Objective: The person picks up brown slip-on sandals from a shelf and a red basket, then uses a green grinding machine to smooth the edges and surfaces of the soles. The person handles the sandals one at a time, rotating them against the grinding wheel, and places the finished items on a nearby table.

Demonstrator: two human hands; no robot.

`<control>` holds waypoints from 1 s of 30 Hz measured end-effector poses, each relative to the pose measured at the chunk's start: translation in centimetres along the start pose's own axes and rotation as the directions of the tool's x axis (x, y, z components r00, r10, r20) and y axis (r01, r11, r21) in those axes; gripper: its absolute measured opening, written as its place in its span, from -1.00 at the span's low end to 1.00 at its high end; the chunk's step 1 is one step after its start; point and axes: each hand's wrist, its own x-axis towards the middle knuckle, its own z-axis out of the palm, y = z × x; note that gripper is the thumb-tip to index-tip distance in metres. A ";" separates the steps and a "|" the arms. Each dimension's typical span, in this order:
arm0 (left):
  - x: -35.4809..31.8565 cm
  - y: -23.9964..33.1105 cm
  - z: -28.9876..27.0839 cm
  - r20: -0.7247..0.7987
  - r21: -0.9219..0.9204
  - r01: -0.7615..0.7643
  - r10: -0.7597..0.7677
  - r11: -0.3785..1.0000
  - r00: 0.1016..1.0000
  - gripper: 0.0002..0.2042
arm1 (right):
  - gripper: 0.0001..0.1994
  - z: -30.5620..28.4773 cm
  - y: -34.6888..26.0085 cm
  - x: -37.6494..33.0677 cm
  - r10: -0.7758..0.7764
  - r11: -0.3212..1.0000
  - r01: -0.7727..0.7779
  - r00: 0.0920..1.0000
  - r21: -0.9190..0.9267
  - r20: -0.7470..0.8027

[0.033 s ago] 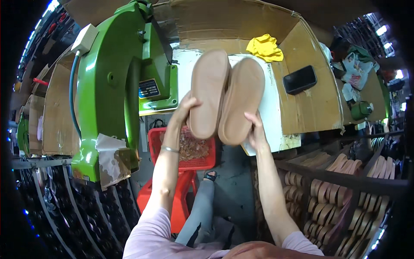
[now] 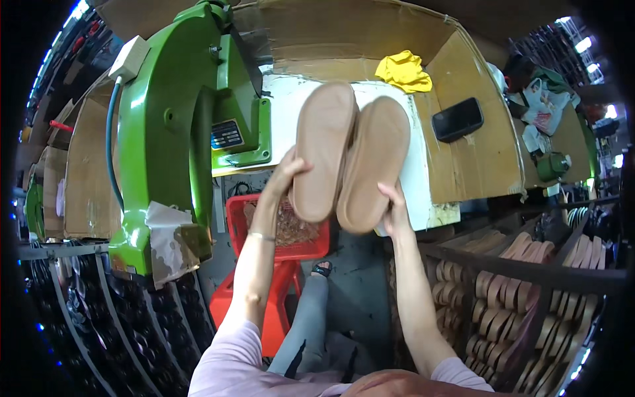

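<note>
The two tan soles [image 2: 350,155] cover the middle of the white bench [image 2: 415,173] and most of both palms, so only the fingers of the left hand [image 2: 291,173] and right hand [image 2: 395,210] show. The red basket's [image 2: 278,228] contents are too blurred to tell. The person's upper arms are cut off at the lower edge.
</note>
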 end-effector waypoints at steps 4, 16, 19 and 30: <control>-7.1 -3.7 5.5 0.042 -0.011 0.112 -0.111 0.994 0.993 -0.17 | -0.10 -4.0 1.2 -11.8 0.040 0.997 -0.029 0.987 0.070 -0.157; -39.9 -16.3 8.5 0.126 -0.098 0.403 -0.391 0.910 0.912 -0.22 | 0.13 -10.5 11.6 -45.4 -0.249 0.967 0.237 0.959 -0.095 -0.136; -54.9 -17.3 15.0 0.108 -0.015 0.402 -0.398 0.916 0.911 -0.19 | 0.07 -12.3 16.6 -58.7 -0.248 0.969 0.247 0.951 -0.031 -0.183; -81.9 -28.7 27.5 0.489 0.184 0.662 -0.652 0.727 0.580 -0.33 | -0.08 -15.3 28.1 -100.4 0.262 0.949 -0.074 0.724 0.306 -0.638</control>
